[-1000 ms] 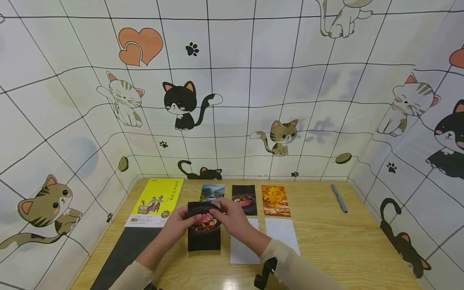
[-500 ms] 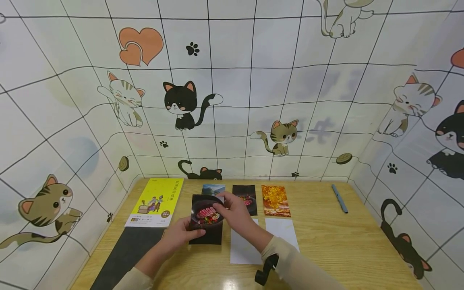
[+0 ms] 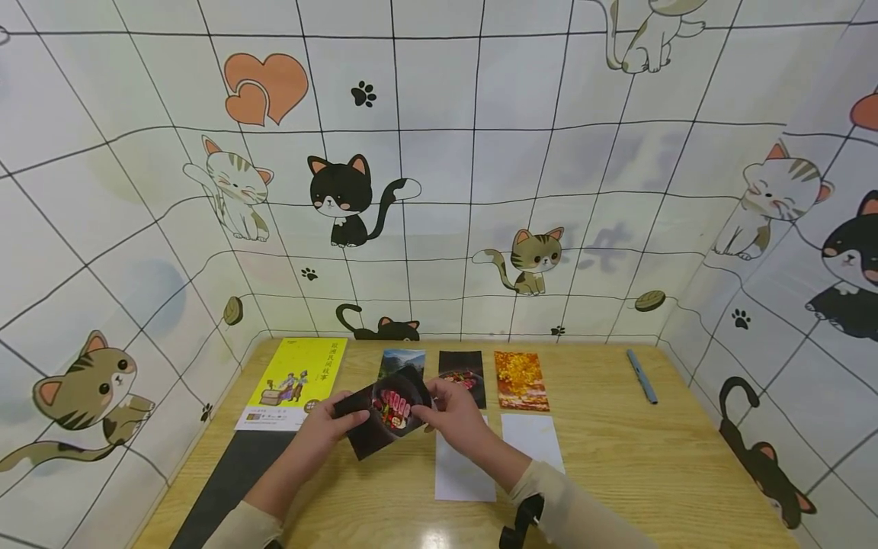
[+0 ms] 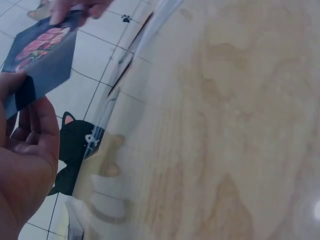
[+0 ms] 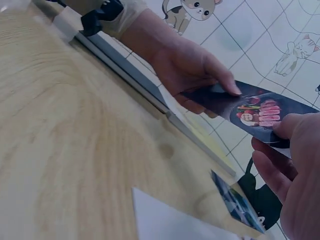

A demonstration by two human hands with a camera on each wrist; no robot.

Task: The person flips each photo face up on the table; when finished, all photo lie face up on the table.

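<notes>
Both hands hold a dark photo card (image 3: 373,418) printed with a dish of sliced meat and vegetables; it is tilted and raised above the table. At its left end, the left hand (image 3: 322,427) pinches it between thumb and fingers. The right hand (image 3: 458,418) grips the opposite end, thumb on the printed face, as the right wrist view also shows. Just behind the held card lies a landscape photo (image 3: 403,360), partly covered from sight. To its right are a matching food photo (image 3: 466,387) and a photo of golden autumn leaves (image 3: 521,380).
White cards (image 3: 461,476) (image 3: 533,436) lie face-up in front of the photos, partly behind the right forearm. A yellow book (image 3: 302,374) rests at the back left, beside a dark grey panel (image 3: 236,473). A blue pen (image 3: 642,376) lies right. Cat-patterned cloth surrounds the wooden table (image 3: 652,473).
The held card has turned from upright to slanted, its right end higher. The left hand shifted from its lower edge to the left end; the right hand moved slightly right.
</notes>
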